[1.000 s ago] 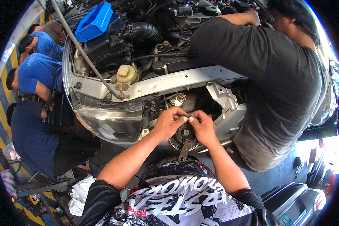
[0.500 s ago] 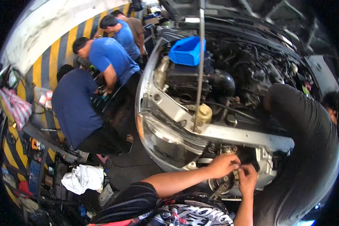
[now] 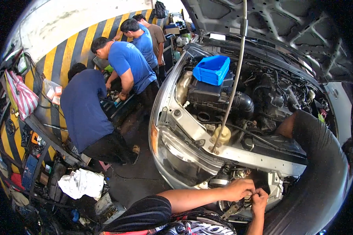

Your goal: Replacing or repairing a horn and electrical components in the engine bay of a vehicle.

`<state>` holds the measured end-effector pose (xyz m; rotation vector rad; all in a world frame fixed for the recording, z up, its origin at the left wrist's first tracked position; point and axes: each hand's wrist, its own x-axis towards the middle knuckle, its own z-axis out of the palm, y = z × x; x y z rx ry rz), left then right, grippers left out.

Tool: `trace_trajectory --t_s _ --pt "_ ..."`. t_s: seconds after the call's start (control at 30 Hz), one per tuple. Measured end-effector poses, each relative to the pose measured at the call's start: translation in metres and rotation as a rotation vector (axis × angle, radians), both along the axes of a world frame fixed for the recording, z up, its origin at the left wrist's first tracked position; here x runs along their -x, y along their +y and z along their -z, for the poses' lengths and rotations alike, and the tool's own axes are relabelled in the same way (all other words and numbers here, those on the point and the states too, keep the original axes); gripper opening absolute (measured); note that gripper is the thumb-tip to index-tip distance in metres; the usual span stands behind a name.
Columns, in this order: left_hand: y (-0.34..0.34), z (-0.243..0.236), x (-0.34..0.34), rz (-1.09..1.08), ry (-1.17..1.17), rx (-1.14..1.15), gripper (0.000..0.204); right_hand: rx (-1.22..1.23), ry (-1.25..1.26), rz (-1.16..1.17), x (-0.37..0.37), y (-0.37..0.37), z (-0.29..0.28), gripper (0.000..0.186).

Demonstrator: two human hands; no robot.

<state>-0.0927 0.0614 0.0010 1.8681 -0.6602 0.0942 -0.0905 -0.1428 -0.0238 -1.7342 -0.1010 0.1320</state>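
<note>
Head view, car front with its bonnet raised.

Left hand [image 3: 239,188]: reaching from the lower edge into the opening below the front crossmember [image 3: 239,156], fingers pinching together on a small part at the horn-like round fitting [image 3: 228,205]; the part itself is too small to make out.

Right hand [image 3: 259,198]: rising from the lower edge just beside the left hand, fingers curling in toward the same spot and touching the left fingertips; whether it is gripping anything cannot be told.

Round fitting: sitting low in the opening, under both hands, beside the headlamp [image 3: 184,160].

Bonnet prop rod [image 3: 232,90]: standing from the crossmember up to the bonnet.

Blue plastic tray [image 3: 211,69]: resting on top of the engine bay.

Pale reservoir [image 3: 220,135]: sitting near the foot of the rod.

Person in dark shirt [image 3: 313,176]: leaning into the engine bay at the right.

Three people in blue shirts [image 3: 106,90]: working at a bench by the yellow-and-black striped wall [image 3: 72,51], left of the car.

White rag [image 3: 81,183]: lying on the floor at lower left.
</note>
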Motion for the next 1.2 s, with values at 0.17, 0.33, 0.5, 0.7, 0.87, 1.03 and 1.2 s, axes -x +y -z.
trace_trajectory --t_s 0.17,0.33,0.5,0.7,0.87,1.03,1.2 --pt "0.002 -0.010 0.002 0.079 0.024 -0.016 0.013 -0.263 0.203 0.160 -0.003 -0.007 0.046 0.016" --pt "0.006 -0.016 0.002 -0.053 0.283 -0.025 0.019 -0.182 0.014 0.092 0.010 0.003 0.029 0.019" --pt "0.009 0.007 -0.015 0.120 0.164 0.093 0.024 -0.103 0.056 0.055 0.009 0.000 0.028 0.015" --pt "0.010 0.011 -0.023 0.042 0.072 -0.070 0.020 -0.108 0.081 0.014 0.006 0.006 0.022 0.015" --pt "0.006 0.007 -0.020 -0.009 -0.021 -0.138 0.021 -0.046 0.071 0.050 0.004 0.009 0.026 0.014" --pt "-0.001 0.014 -0.018 -0.048 -0.085 -0.142 0.020 -0.102 0.047 0.042 0.001 0.012 0.030 0.009" --pt "-0.004 0.016 -0.016 -0.100 -0.141 -0.231 0.020 -0.152 0.195 0.117 0.008 0.021 0.013 0.010"
